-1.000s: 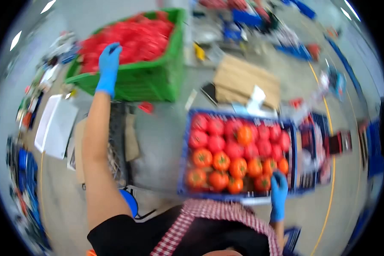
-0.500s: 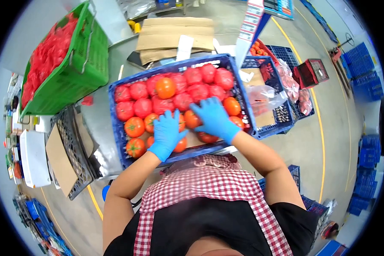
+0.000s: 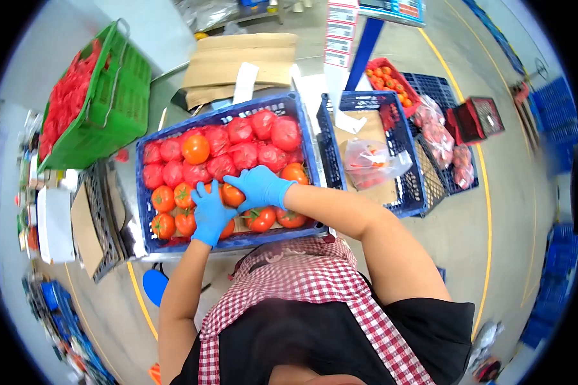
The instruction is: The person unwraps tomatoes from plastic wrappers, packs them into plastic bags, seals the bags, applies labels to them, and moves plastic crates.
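A blue crate (image 3: 308, 151) in front of me holds tomatoes, the back rows wrapped in red netting and the front ones bare. One bare tomato (image 3: 196, 149) sits on top of the wrapped ones. My left hand (image 3: 210, 212), in a blue glove, rests with fingers spread over bare tomatoes in the front rows. Beside it my right hand (image 3: 261, 187), also gloved in blue, has its fingers curved around a bare tomato (image 3: 232, 195). The two hands nearly meet.
A green crate (image 3: 119, 102) of red netting stands at the back left. Flat cardboard (image 3: 244, 61) lies behind the tomatoes. To the right are a blue crate (image 3: 408, 128) with a plastic bag (image 3: 369, 163), a red crate (image 3: 412, 96) of tomatoes and a scale post (image 3: 365, 54).
The left hand has come from the green crate to the tomatoes. Both hands are now close together, with the right closed around a tomato. The camera view has shifted.
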